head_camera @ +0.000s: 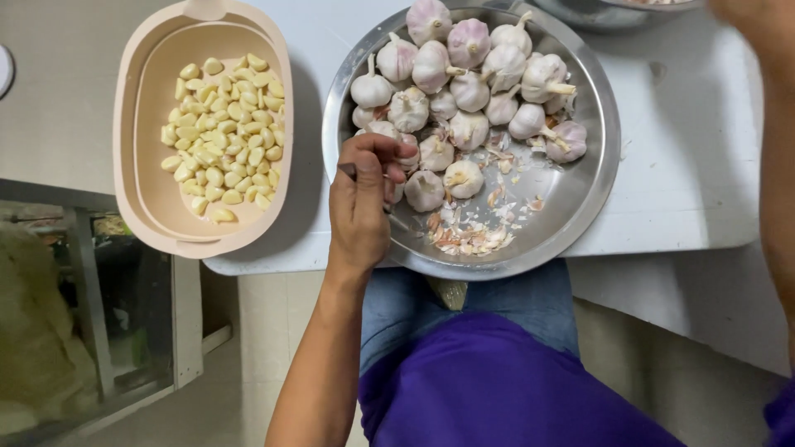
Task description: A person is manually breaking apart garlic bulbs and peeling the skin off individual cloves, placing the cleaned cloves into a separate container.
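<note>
A round steel plate [598, 186] on a white table holds several whole garlic bulbs [469, 88] in its far half and loose papery peels [474, 237] near its front. My left hand [361, 203] hovers over the plate's left rim, fingers closed around a thin metal tool that looks like a small knife, its tip pointing into the plate beside a bulb [424, 190]. My right forearm [778, 190] runs up the right edge of the view. Only a blurred bit of my right hand [749, 12] shows at the top corner.
A beige oval bowl [132, 203] with several peeled garlic cloves [224, 132] sits left of the plate. Another steel vessel [592, 12] pokes in at the top. The white table [687, 165] ends just above my lap. A glass-fronted cabinet [99, 306] stands low on the left.
</note>
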